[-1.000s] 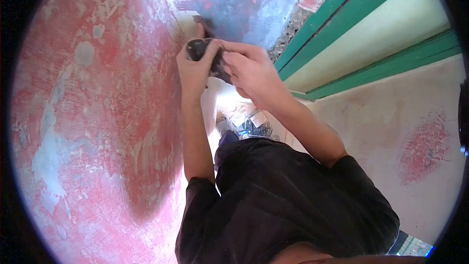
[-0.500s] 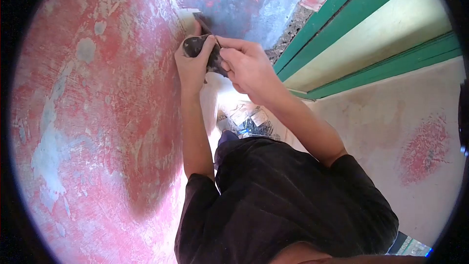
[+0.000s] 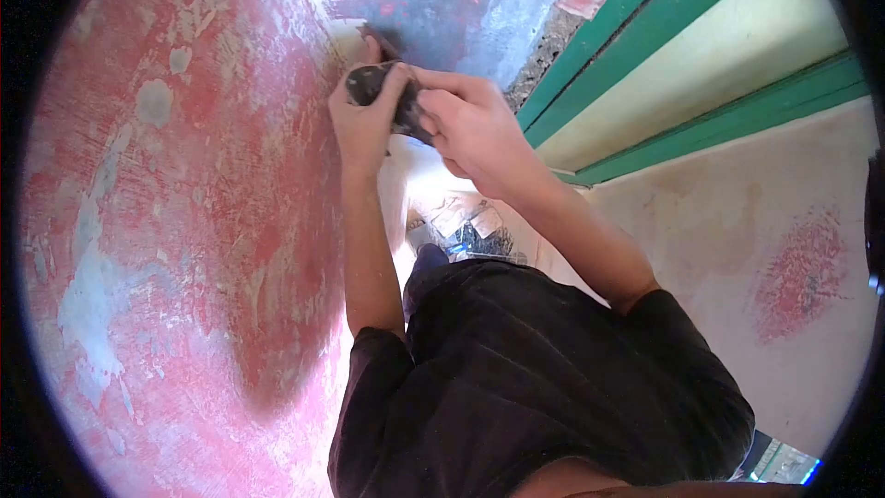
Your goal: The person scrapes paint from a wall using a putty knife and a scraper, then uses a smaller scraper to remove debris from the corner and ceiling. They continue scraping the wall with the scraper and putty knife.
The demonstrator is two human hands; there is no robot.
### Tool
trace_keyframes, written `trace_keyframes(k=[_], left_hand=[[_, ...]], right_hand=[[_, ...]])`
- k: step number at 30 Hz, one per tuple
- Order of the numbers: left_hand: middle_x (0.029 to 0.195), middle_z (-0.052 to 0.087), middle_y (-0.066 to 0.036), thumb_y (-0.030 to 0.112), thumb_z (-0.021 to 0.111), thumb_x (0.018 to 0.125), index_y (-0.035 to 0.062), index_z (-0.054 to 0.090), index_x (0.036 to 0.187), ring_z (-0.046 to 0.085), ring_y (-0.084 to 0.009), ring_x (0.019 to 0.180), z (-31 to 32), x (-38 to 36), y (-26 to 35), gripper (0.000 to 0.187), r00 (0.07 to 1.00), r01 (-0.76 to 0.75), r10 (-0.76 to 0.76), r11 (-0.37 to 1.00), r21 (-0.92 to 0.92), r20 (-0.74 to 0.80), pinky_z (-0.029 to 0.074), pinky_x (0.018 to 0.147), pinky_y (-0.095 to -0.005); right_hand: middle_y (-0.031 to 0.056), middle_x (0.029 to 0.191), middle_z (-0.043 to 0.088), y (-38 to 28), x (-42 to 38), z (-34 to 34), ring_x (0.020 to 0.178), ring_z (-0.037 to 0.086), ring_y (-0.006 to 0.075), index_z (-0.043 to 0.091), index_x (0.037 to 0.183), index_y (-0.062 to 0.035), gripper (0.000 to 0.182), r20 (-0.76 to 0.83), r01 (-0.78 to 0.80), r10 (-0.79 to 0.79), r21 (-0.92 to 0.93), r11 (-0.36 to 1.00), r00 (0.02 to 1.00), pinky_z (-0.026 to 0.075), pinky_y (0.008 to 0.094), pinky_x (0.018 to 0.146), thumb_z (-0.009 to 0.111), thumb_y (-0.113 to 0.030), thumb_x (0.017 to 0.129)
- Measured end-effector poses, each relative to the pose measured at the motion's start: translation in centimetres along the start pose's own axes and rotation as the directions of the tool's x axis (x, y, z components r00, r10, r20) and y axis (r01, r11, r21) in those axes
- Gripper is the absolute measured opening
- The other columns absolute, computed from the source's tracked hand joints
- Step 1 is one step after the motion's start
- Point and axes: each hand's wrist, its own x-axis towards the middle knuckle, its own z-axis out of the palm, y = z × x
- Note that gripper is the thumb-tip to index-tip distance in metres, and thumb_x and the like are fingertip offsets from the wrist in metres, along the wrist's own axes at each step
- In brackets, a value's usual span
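Observation:
Both hands are on a dark, rounded object with pale specks (image 3: 367, 85), held up close to the scraped wall; its exact kind does not show. My left hand (image 3: 361, 126) is closed around its black rounded end, thumb across the near side. From the right, my right hand (image 3: 468, 124) is closed against the same object, its fingers bent and pressed together at the object's edge. Just beyond the hands the wall carries a grey-blue patch (image 3: 433, 14). Part of the object is hidden behind the fingers.
A red and white scraped wall (image 3: 203, 212) rises close on my left. To the right runs a green wooden frame (image 3: 636, 28), with a pale wall (image 3: 710, 212) below it. Flat pale pieces and dark debris (image 3: 475, 231) lie on the floor beneath my arms.
My view has shifted slightly, so the wall patches and green frame sit a little further left. Both hands keep their hold on the dark object, nearly in the same place.

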Motion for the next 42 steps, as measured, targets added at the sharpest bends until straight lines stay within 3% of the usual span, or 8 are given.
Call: trace_keyframes(k=[2, 5, 6, 20, 23, 26, 37, 42], left_hand=[[0.105, 0.072, -0.005, 0.01, 0.078, 0.089, -0.0062, 0.071, 0.097, 0.06, -0.0073, 0.085, -0.8, 0.4, 0.1, 0.019, 0.991, 0.122, -0.126, 0.99, -0.073, -0.049, 0.05, 0.079, -0.0251], [0.109, 0.072, -0.006, 0.01, 0.077, 0.09, -0.0046, 0.071, 0.093, 0.06, -0.0071, 0.085, -0.7, -0.1, -0.2, 0.016, 0.998, 0.065, -0.065, 0.998, -0.012, 0.007, 0.049, 0.077, -0.025], [0.085, 0.066, 0.002, 0.015, 0.076, 0.093, -0.0004, 0.072, 0.092, 0.056, -0.0054, 0.072, 0.0, 0.0, -0.2, 0.016, 0.999, -0.048, 0.049, 0.999, 0.013, -0.014, 0.046, 0.065, -0.0241], [0.089, 0.069, -0.002, 0.012, 0.078, 0.09, -0.002, 0.072, 0.095, 0.059, -0.0063, 0.077, -0.5, -0.2, -0.7, 0.016, 0.988, 0.133, -0.137, 0.99, -0.053, -0.076, 0.049, 0.07, -0.0238], [0.087, 0.069, -0.001, 0.012, 0.078, 0.089, -0.0019, 0.072, 0.093, 0.061, -0.0074, 0.078, -0.1, 0.4, -2.0, 0.016, 0.99, -0.108, 0.107, 0.994, -0.005, -0.088, 0.05, 0.072, -0.0244], [0.093, 0.069, -0.002, 0.013, 0.079, 0.089, -0.0027, 0.072, 0.1, 0.062, -0.0078, 0.084, -0.7, 0.4, -1.0, 0.02, 0.989, 0.117, -0.119, 0.993, -0.035, -0.092, 0.051, 0.076, -0.0243], [0.09, 0.068, 0.0, 0.01, 0.078, 0.089, -0.0061, 0.072, 0.105, 0.06, -0.0065, 0.08, -0.1, 0.1, 0.1, 0.024, 0.992, 0.098, -0.101, 0.994, -0.044, -0.076, 0.049, 0.071, -0.0226], [0.113, 0.072, -0.009, 0.008, 0.077, 0.089, -0.0075, 0.071, 0.106, 0.062, -0.0071, 0.087, -0.2, 0.4, -1.3, 0.024, 0.997, 0.044, -0.045, 0.999, -0.021, -0.062, 0.05, 0.076, -0.0229]], right_hand=[[-0.0052, 0.069, 0.048, 0.1, -0.1, 0.8, 0.051, 0.038, 0.0031, 0.067, 0.13, -0.0041, 0.039, 0.021, 0.025, -0.025, -0.013, 1.0, 0.999, 0.028, 0.024, 0.041, 0.048, -0.011, 0.097], [-0.0065, 0.07, 0.046, -0.8, -1.2, 0.3, 0.046, 0.034, 0.0017, 0.063, 0.135, -0.0062, 0.041, 0.045, 0.011, -0.01, -0.008, 1.0, 0.999, 0.025, 0.0213, 0.036, 0.048, -0.013, 0.098], [-0.0066, 0.071, 0.046, -1.2, -1.3, 0.0, 0.046, 0.034, 0.0016, 0.064, 0.134, -0.0068, 0.04, 0.048, -0.027, 0.027, 0.008, 1.0, 0.998, 0.025, 0.0215, 0.036, 0.048, -0.013, 0.098], [-0.0076, 0.067, 0.045, -0.1, 0.2, 0.3, 0.045, 0.033, 0.001, 0.065, 0.131, -0.0033, 0.038, 0.051, 0.007, -0.004, -0.044, 0.999, 0.999, 0.022, 0.0212, 0.036, 0.048, -0.013, 0.098], [-0.0065, 0.068, 0.046, -1.0, 0.1, -0.3, 0.045, 0.033, 0.0013, 0.065, 0.131, -0.0021, 0.039, 0.074, -0.027, 0.026, 0.008, 1.0, 0.997, 0.023, 0.0211, 0.036, 0.048, -0.012, 0.098], [-0.0021, 0.066, 0.05, -0.8, 0.9, 0.4, 0.048, 0.038, 0.0073, 0.071, 0.118, 0.0005, 0.034, 0.052, 0.007, -0.008, 0.027, 1.0, 0.999, 0.027, 0.0292, 0.04, 0.051, -0.012, 0.094], [-0.0018, 0.069, 0.052, -1.1, -0.2, -0.6, 0.053, 0.042, 0.0076, 0.069, 0.124, -0.0005, 0.036, 0.12, -0.02, 0.014, 0.049, 0.999, 0.993, 0.032, 0.029, 0.044, 0.052, -0.012, 0.094], [-0.003, 0.069, 0.052, -1.1, 0.2, -0.2, 0.056, 0.043, 0.0059, 0.072, 0.118, -0.0015, 0.033, 0.047, 0.078, -0.08, 0.027, 0.997, 0.996, 0.032, 0.0277, 0.045, 0.051, -0.011, 0.095]])
